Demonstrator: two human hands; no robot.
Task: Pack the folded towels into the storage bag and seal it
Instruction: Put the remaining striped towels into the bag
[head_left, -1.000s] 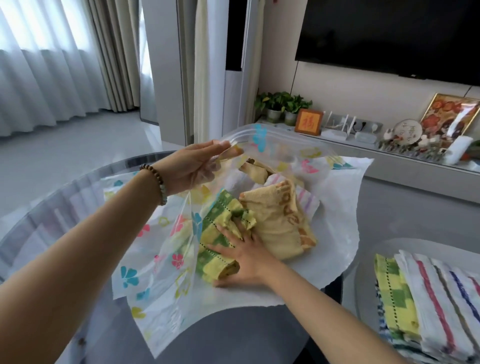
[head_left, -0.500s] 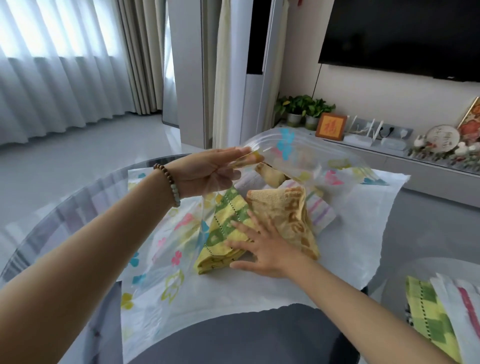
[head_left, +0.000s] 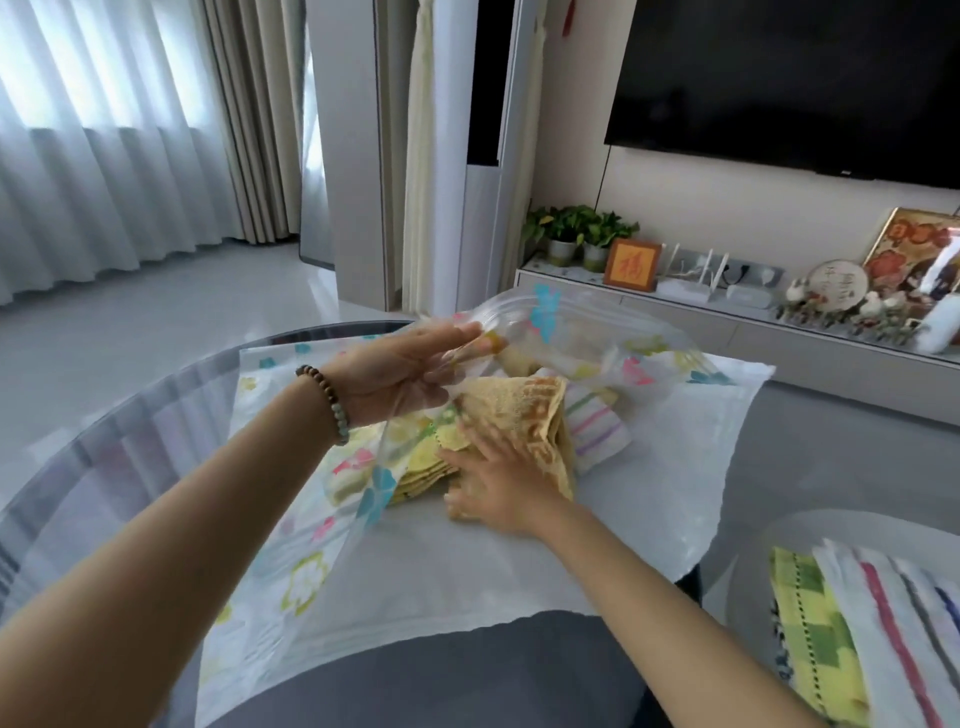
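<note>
A clear storage bag (head_left: 332, 561) printed with coloured flowers lies on the round glass table (head_left: 119, 431). My left hand (head_left: 400, 371) pinches the bag's upper flap and holds it raised. Inside the opening sit a yellow-green checked towel (head_left: 415, 462), a tan patterned towel (head_left: 524, 415) and a white striped towel (head_left: 597, 426). My right hand (head_left: 498, 488) lies flat with spread fingers against the tan and yellow-green towels, at the bag's mouth. Its fingertips are partly under the plastic.
A stack of folded towels (head_left: 862, 623) rests on a second surface at the lower right. Beyond the table stands a low cabinet (head_left: 675, 312) with plants, frames and ornaments, under a wall television (head_left: 779, 78).
My right hand has pushed the yellow-green and tan towels further into the bag. The raised flap now covers more of them. My view has shifted left.
</note>
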